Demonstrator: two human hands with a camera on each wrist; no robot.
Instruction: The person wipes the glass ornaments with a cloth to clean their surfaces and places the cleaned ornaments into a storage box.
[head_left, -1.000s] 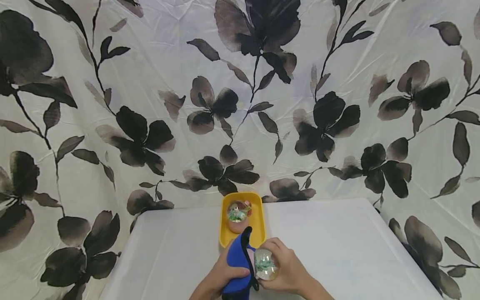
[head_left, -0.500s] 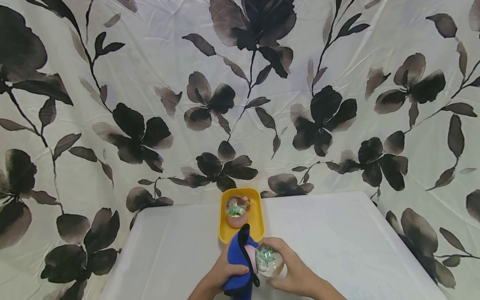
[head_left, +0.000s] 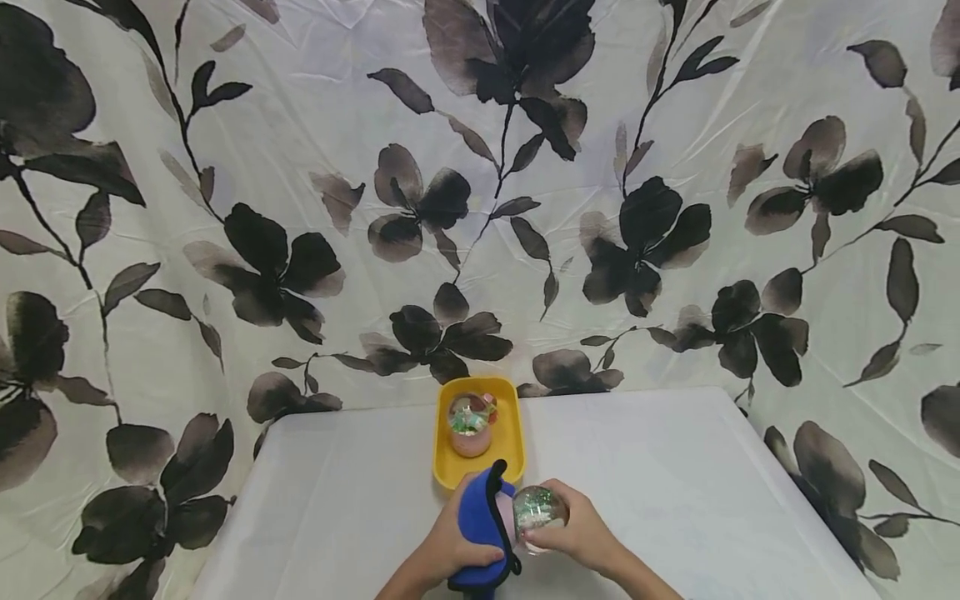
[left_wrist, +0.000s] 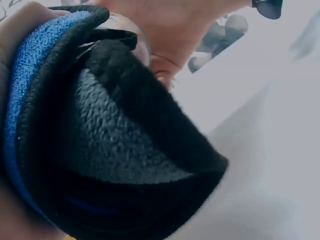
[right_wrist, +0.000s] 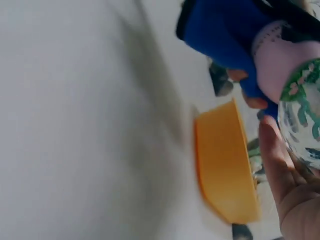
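A snow globe (head_left: 540, 510) with a pink base (right_wrist: 275, 65) lies on its side between my hands. My left hand (head_left: 441, 546) holds a blue cloth (head_left: 480, 521) with black edging around the pink base, its thumb over the near side. In the left wrist view the folded cloth (left_wrist: 120, 135) fills much of the frame and hides most of the globe. My right hand (head_left: 581, 533) grips the clear glass ball, thumb across its near side and fingers behind it. Green and pink decorations show through the glass in the right wrist view.
A yellow tray (head_left: 440, 467) stands on the white table (head_left: 652, 467) just beyond my hands. In it sits a second snow globe (head_left: 470, 425) with a pink base. A floral sheet (head_left: 540, 250) hangs behind the table's far edge.
My right hand has shifted its grip on the glass, its thumb now across the near side. The decorations inside appear turned. My left hand keeps holding the cloth around the base.
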